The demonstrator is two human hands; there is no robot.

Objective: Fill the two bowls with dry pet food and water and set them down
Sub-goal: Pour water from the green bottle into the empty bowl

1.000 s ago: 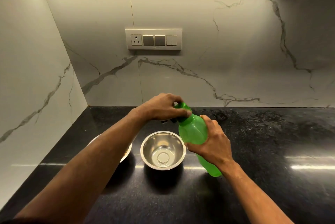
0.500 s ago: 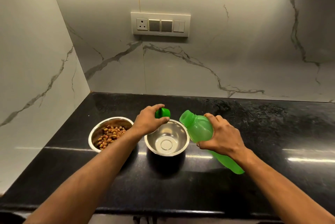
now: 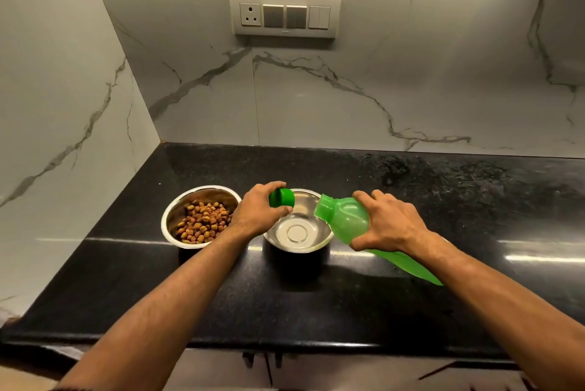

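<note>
Two steel bowls stand side by side on the black counter. The left bowl holds brown dry pet food. The right bowl looks empty and shiny inside. My right hand grips a green plastic bottle, tilted with its open mouth over the right bowl's rim. No water stream is visible. My left hand holds the green bottle cap above the gap between the two bowls.
Marble walls close the counter at the back and left. A white switch panel with a socket is on the back wall. The counter's front edge runs below my forearms, with dark cabinet fronts under it.
The cap came off the bottle in my left hand, which moved left. My right hand has tipped the bottle's mouth down toward the right bowl. The view dropped, showing the food bowl.
</note>
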